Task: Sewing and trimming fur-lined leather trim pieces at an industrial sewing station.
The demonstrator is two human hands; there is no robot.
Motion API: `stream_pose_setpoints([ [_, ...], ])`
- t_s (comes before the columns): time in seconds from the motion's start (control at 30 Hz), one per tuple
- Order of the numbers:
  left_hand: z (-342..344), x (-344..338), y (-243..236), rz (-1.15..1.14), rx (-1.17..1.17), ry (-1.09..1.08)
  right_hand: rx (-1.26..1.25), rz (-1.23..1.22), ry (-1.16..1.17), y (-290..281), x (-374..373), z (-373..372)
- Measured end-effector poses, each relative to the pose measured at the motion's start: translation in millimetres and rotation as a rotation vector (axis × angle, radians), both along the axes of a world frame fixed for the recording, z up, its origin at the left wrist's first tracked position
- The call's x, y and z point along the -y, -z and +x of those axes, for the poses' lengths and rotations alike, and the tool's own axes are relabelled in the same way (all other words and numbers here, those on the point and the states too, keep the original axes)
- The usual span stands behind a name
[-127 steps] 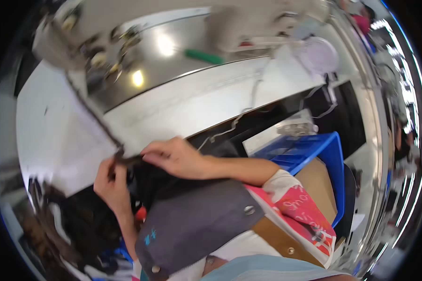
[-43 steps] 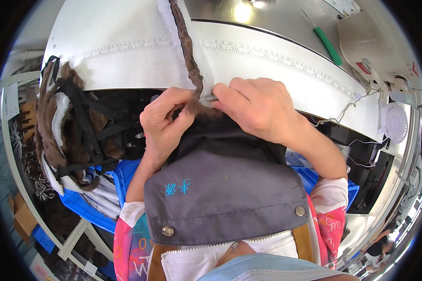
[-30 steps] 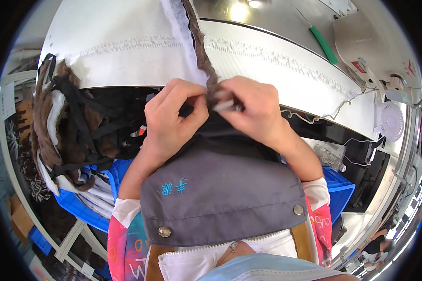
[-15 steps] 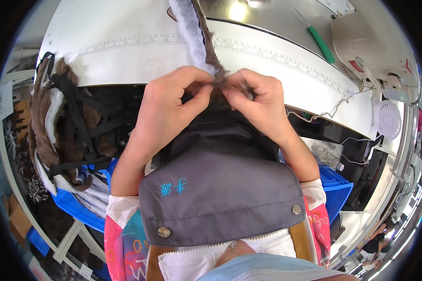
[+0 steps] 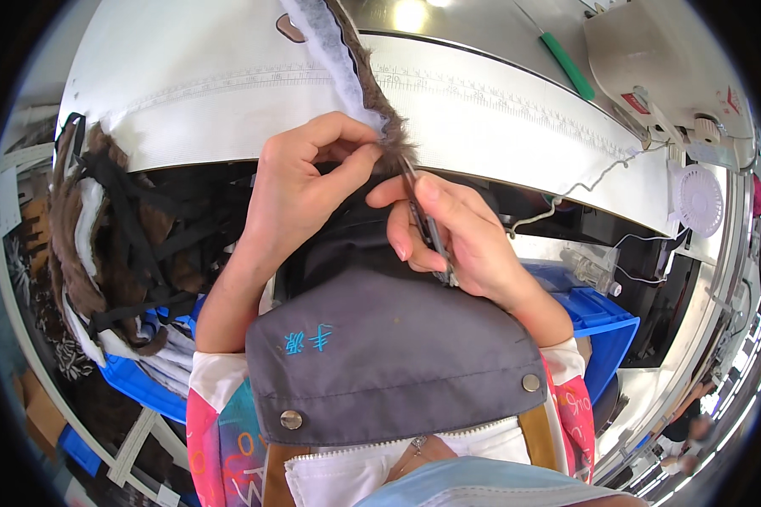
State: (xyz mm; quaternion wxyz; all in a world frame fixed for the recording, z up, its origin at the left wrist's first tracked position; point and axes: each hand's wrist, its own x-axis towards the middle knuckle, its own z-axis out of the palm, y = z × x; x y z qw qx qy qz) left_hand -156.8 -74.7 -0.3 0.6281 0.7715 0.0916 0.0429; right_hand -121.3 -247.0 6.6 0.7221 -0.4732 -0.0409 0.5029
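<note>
A strip of brown fur with white fleecy backing (image 5: 334, 63) runs from the far edge of the worktop down to my hands. My left hand (image 5: 313, 177) is closed, pinching the strip's near end between thumb and fingers just off the table's front edge. Slim metal thread snips (image 5: 429, 221) lie in my right hand (image 5: 465, 232), thumb on one side and fingers curled round the other. Their tips touch or nearly touch the fur end beside my left fingertips; the fur hides the exact contact.
The white worktop (image 5: 203, 118) carries a printed ruler scale. A green-handled pointed tool (image 5: 566, 65) lies by the sewing machine (image 5: 659, 51). A small fan (image 5: 699, 199) and a cord (image 5: 575, 196) are at right. Fur strips and black straps (image 5: 101, 220) hang left above a blue bin (image 5: 144, 384).
My right hand has moved off the fur end, down and slightly right, and the snips now show pointing up at it. My left hand keeps its pinch; the strip's upper part has shifted left.
</note>
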Motion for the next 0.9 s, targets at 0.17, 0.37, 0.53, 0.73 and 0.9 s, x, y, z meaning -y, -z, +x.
stream_pose_setpoints([
  [0.17,-0.2,1.2,2.3,0.010,0.016,0.008,-0.032,0.046,-0.014,14.1,1.0,2.6],
  [0.37,-1.4,4.3,0.7,0.013,-0.014,0.010,0.112,-0.009,0.011,17.6,-2.6,3.2],
  [0.53,-4.5,4.8,5.2,0.202,0.102,0.040,0.325,-0.141,0.001,18.8,-3.4,2.6],
  [0.73,-4.8,4.0,10.8,0.329,0.232,0.062,0.453,-0.204,-0.020,10.8,-4.4,4.5],
  [0.9,-4.7,4.8,8.3,0.194,0.185,0.057,0.279,-0.119,0.001,16.3,-4.1,6.5],
])
